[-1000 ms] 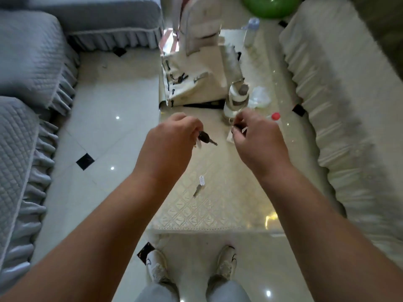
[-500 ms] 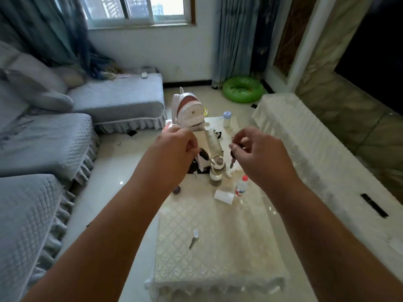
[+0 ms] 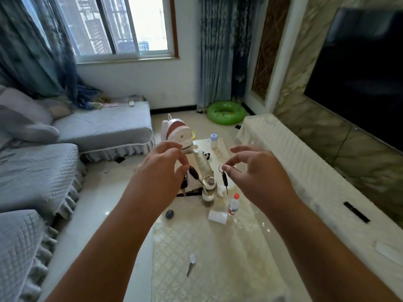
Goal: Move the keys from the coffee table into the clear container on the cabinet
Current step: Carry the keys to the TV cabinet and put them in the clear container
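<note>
My left hand (image 3: 162, 171) pinches a black-headed key (image 3: 193, 172) with more keys hanging below it, held above the coffee table (image 3: 218, 253). My right hand (image 3: 253, 171) pinches a ring with a second dark key (image 3: 224, 178) dangling from it. A third key with a white tag (image 3: 191, 264) lies on the table's lace cloth near me. The long cloth-covered cabinet (image 3: 305, 184) runs along the right wall. No clear container shows in this view.
On the table stand a white bag (image 3: 177, 136), a silver cup (image 3: 209, 188), a red-capped bottle (image 3: 233, 204), a white roll (image 3: 217, 217) and a dark oval object (image 3: 169, 214). Grey sofas (image 3: 32, 171) line the left. A black remote (image 3: 356, 212) lies on the cabinet. A green swim ring (image 3: 225, 112) sits on the floor.
The camera has tilted up from the tabletop to the room. Both hands rose from the table, each carrying a key, and moved slightly apart.
</note>
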The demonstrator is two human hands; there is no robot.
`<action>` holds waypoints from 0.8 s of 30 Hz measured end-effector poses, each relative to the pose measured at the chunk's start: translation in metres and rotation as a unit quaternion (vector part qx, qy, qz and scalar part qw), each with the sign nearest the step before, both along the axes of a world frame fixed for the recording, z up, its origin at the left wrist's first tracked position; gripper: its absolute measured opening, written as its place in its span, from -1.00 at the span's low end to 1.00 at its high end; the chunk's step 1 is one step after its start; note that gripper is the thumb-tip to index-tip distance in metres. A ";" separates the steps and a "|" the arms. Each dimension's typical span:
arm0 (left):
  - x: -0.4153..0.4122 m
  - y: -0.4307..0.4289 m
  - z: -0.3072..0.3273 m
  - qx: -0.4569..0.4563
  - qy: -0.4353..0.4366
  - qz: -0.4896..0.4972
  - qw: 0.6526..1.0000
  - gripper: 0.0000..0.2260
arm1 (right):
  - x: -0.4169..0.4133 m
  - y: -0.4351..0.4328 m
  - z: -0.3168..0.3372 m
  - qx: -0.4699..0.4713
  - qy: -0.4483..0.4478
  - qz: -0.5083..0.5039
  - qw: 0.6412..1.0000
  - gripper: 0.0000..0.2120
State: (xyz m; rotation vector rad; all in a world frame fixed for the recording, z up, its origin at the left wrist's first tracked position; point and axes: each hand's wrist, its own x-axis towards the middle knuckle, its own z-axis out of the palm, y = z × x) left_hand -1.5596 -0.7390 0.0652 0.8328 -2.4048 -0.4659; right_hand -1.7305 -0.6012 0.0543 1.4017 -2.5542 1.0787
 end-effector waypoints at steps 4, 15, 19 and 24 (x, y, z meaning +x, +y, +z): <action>0.002 -0.013 0.000 0.012 0.011 -0.043 0.999 -0.98 | 0.015 -0.001 0.007 -0.023 -0.005 -0.042 0.999 -0.94; -0.006 -0.040 -0.009 -0.009 0.028 -0.194 0.980 -0.95 | 0.064 0.026 0.001 -0.047 0.060 -0.269 0.960 -0.90; -0.018 -0.018 -0.019 0.013 0.023 -0.250 0.968 -0.96 | 0.083 0.063 -0.011 -0.029 0.058 -0.353 0.933 -0.89; -0.038 0.033 -0.027 0.042 -0.006 -0.344 0.938 -0.97 | 0.103 0.126 -0.019 -0.035 0.021 -0.445 0.895 -0.91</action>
